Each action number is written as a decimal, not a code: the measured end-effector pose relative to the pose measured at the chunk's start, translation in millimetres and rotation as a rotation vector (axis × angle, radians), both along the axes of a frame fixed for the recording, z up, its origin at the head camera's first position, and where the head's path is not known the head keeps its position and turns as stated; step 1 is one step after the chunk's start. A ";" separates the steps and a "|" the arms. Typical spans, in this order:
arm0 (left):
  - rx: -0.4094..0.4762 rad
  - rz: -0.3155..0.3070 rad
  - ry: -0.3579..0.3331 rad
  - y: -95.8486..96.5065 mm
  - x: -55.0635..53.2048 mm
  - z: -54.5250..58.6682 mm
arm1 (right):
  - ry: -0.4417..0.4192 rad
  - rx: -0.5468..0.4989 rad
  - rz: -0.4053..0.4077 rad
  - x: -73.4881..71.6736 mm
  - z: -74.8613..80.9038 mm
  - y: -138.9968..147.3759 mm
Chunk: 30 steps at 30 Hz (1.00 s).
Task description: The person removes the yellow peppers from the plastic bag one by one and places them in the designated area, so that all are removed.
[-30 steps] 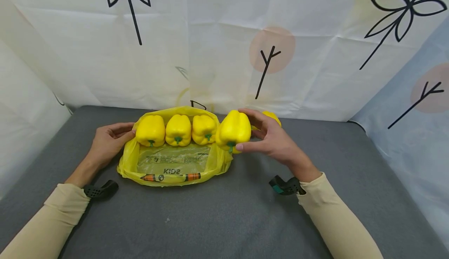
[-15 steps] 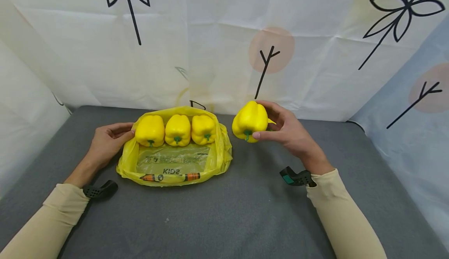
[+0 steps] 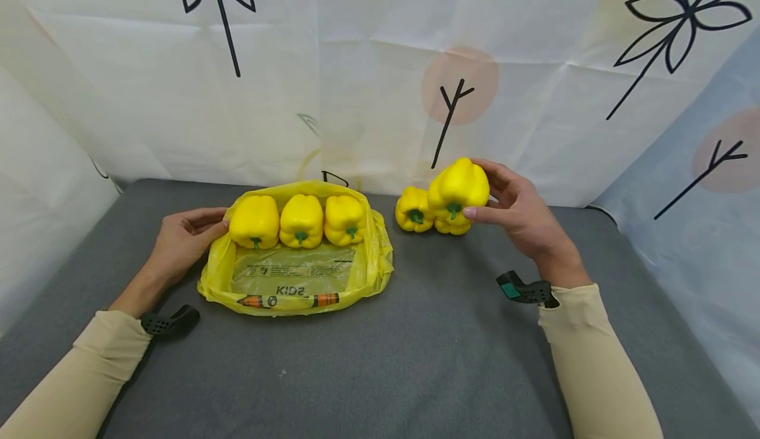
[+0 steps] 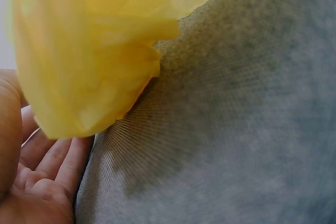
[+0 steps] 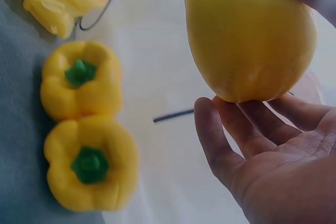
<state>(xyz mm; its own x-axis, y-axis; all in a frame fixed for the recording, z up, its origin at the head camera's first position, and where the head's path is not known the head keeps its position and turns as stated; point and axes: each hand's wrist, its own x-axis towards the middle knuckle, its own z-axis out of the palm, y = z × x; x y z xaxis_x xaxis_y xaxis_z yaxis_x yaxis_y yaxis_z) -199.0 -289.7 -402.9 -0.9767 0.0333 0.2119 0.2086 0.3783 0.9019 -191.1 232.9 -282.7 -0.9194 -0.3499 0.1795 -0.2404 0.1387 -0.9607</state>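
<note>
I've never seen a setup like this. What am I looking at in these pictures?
No machine here, just a person working bare-handed. The wide picture is taken from the person's head, looking forward and down; the close ones come from the left and right wrists. On the grey table lies an open yellow bag with three yellow peppers in it. The left hand holds the bag's edge. The right hand holds another pepper, and two more peppers rest on the table nearby.

From here I see a grey fabric-covered surface before a creased white sheet printed with black line-drawn plants and pink discs.
</note>
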 end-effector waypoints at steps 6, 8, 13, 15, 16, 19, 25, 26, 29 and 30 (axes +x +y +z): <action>0.005 -0.001 0.003 -0.2 0.3 0.4 | 0.017 -0.034 0.001 -2.3 0.6 13.7; 0.011 -0.002 0.003 -0.3 0.4 0.4 | 0.021 -0.033 -0.009 -3.9 0.4 17.7; 0.032 -0.007 -0.002 -0.6 0.4 0.2 | 0.012 -0.021 -0.039 -7.0 -0.4 26.8; 0.036 -0.006 -0.004 -0.6 0.4 0.2 | 0.008 -0.016 -0.050 -7.6 -0.9 30.5; 0.033 -0.005 -0.004 -0.6 0.4 0.2 | 0.007 -0.014 -0.058 -7.9 -1.2 32.3; 0.019 0.000 -0.003 -0.5 0.4 0.4 | 0.001 -0.017 -0.074 -9.2 -2.7 38.0; 0.000 0.004 -0.004 -0.1 0.4 0.6 | -0.027 -0.026 -0.106 -12.8 -9.4 49.1; 0.001 0.003 -0.004 -0.1 0.4 0.6 | -0.032 -0.032 -0.108 -13.4 -10.8 51.0; 0.000 0.003 -0.004 -0.2 0.2 0.5 | -0.040 -0.053 -0.103 -15.2 -15.3 57.2; 0.000 0.003 -0.004 -0.2 0.1 0.4 | -0.041 -0.062 -0.098 -15.9 -16.8 59.2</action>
<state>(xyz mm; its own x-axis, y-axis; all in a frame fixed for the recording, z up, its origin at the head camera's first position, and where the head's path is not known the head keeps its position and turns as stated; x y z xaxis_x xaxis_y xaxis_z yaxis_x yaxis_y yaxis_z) -198.9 -289.9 -402.5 -0.9777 0.0304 0.2077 0.2036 0.3786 0.9029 -207.0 292.0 -299.5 -0.9559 -0.2470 0.1592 -0.1885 0.1001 -0.9770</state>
